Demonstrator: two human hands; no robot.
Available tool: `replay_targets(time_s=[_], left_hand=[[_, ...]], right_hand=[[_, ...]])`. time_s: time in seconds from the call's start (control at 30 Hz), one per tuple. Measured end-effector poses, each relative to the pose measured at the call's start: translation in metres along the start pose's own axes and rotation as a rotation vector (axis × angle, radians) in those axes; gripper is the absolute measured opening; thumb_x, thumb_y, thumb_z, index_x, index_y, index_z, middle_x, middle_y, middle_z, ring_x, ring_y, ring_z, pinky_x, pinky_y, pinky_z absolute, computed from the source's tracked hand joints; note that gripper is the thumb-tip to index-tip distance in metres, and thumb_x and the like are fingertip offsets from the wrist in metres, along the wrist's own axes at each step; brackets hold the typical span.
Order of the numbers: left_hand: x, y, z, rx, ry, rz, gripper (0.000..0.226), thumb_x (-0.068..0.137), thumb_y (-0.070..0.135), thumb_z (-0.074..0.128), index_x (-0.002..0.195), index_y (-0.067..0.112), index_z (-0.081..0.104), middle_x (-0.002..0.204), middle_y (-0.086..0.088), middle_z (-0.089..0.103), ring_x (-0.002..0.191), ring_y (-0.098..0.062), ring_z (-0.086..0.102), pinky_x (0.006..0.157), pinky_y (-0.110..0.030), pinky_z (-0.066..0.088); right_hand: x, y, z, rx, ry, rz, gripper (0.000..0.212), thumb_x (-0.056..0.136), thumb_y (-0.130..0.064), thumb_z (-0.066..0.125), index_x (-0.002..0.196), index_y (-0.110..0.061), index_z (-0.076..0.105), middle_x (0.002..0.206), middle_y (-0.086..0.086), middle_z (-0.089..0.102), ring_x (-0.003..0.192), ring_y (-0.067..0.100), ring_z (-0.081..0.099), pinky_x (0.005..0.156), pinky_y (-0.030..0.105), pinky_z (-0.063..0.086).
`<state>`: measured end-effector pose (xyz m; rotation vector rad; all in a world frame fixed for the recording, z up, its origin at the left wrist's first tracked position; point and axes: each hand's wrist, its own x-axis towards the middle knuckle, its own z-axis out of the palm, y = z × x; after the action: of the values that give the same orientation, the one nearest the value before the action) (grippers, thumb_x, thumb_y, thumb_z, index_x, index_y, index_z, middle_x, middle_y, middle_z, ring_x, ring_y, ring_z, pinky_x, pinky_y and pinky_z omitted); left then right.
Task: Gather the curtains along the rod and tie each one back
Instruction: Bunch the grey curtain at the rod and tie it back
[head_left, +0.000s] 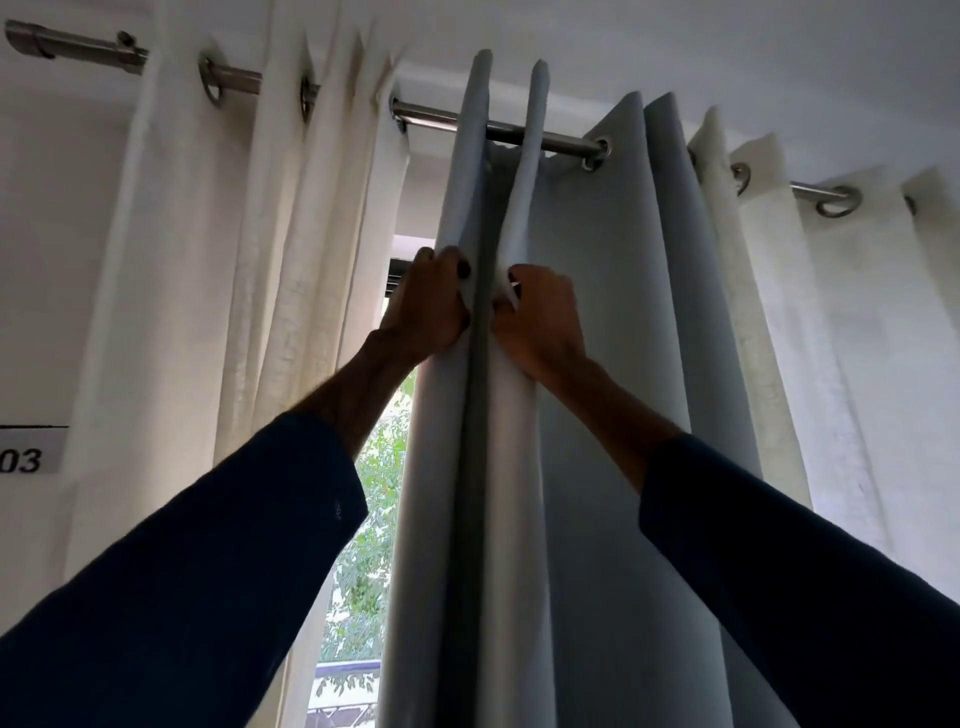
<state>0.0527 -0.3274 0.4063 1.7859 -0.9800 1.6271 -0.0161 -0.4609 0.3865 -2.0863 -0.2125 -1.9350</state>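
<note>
Folds of cloth hang from one metal rod (441, 115) that runs from upper left down to the right across the head view. Going left to right, three curtains show: a cream curtain (291, 270) bunched at the left, a grey curtain (613, 364) in the middle, and another cream curtain (831, 322) at the right. Between the left cream one and the grey one a narrow gap shows a window (374, 519) with green leaves outside.

Both hands are raised on the grey curtain, side by side and nearly touching, well below the rod. The left hand (431, 306) is clamped on the outer left fold at the curtain's edge; the right hand (543, 322) is closed on the next fold just to its right. Each fold's long axis runs straight up from the grip to the rod, so the rings being moved lie directly above the hands. A stretch of bare rod lies to the left of the grey curtain's top, while its other folds stand packed to the right. My judgement is that gathering means pushing these two folds rightward along the rod; the right hand is nearer that bunch. No tie-back is visible.
</note>
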Motion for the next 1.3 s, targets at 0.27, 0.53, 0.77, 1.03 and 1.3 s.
replay_targets(time_s=[0.27,0.53,0.77,1.03,1.3], left_hand=[[0.043,0.012,-0.006,-0.031,0.006,-0.039,0.027,0.085,0.006,0.058,0.110,0.002,0.069,0.115,-0.020,0.065,0.107,-0.033,0.063,0.084,-0.032,0.050],[0.054,0.019,-0.028,-0.283,-0.054,-0.349,0.046,0.106,0.029,0.038,0.131,-0.007,0.051,0.132,-0.034,0.053,0.124,-0.046,0.051,0.103,-0.045,0.042],[0.066,0.014,-0.039,-0.620,-0.167,-0.572,0.060,0.077,0.048,0.058,0.121,0.007,0.064,0.109,-0.014,0.070,0.093,-0.032,0.068,0.060,-0.034,0.052],[0.046,0.061,-0.018,-0.101,-0.010,-0.483,0.055,0.090,0.018,0.064,0.139,0.003,0.043,0.142,-0.018,0.046,0.131,-0.037,0.048,0.102,-0.042,0.045],[-0.007,0.057,0.017,0.059,0.108,-0.123,0.053,0.088,-0.001,0.044,0.140,-0.008,0.039,0.125,-0.027,0.056,0.110,-0.046,0.057,0.085,-0.049,0.047]], right_hand=[[0.048,0.009,-0.013,-0.137,0.092,0.067,0.022,0.095,-0.007,0.054,0.113,-0.002,0.065,0.123,0.018,0.064,0.116,0.033,0.060,0.079,0.026,0.037],[0.047,-0.035,0.013,-0.074,0.006,-0.110,0.029,0.105,-0.014,0.041,0.098,-0.003,0.067,0.096,0.011,0.063,0.083,0.016,0.057,0.056,0.013,0.030],[0.041,-0.046,0.019,0.040,-0.009,-0.191,0.026,0.107,-0.013,0.044,0.121,-0.004,0.062,0.114,0.015,0.066,0.098,0.018,0.059,0.069,0.007,0.042],[0.001,0.005,-0.018,0.151,-0.150,-0.157,0.035,0.103,-0.025,0.056,0.084,-0.001,0.074,0.065,0.006,0.069,0.054,0.013,0.068,0.051,0.022,0.054],[0.007,0.110,-0.098,-0.314,0.224,0.227,0.058,0.087,-0.049,0.071,0.126,-0.008,0.056,0.129,0.015,0.056,0.124,0.034,0.051,0.098,0.037,0.041]])
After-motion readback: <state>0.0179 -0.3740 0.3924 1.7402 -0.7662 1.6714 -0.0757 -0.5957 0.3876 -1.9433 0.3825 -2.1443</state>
